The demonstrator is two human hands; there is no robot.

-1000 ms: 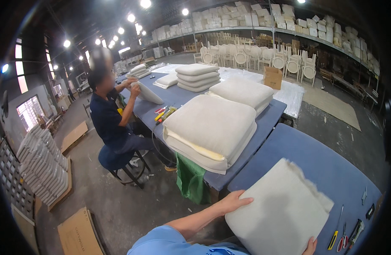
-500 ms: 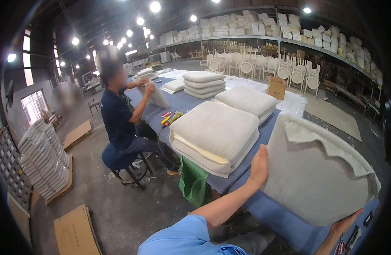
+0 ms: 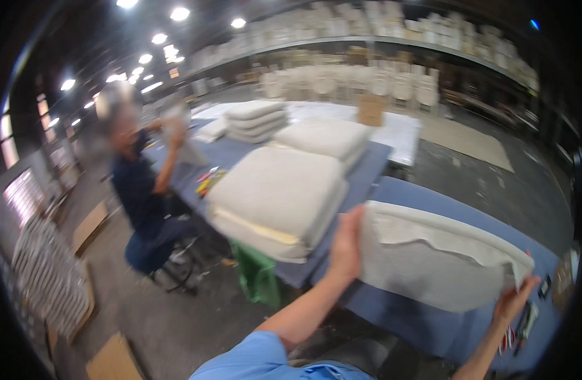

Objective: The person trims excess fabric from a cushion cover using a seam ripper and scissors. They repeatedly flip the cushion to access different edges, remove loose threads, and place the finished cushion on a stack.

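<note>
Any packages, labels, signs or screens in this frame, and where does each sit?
Cardboard box: brown, upright, on the white-covered far table.
Flat cardboard sheets: brown, on the floor, lower left.
Small dark device: on the blue table near the right hand; too blurred to tell.
No readable signs or labels.

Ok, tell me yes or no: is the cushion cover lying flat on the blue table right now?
No, both hands, left hand and right hand, hold the cushion cover raised above the blue table.

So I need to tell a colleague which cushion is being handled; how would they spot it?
Find the blue table. At its near end, one white cushion is held up on edge between the left hand and right hand. The others lie flat in stacks.
</note>
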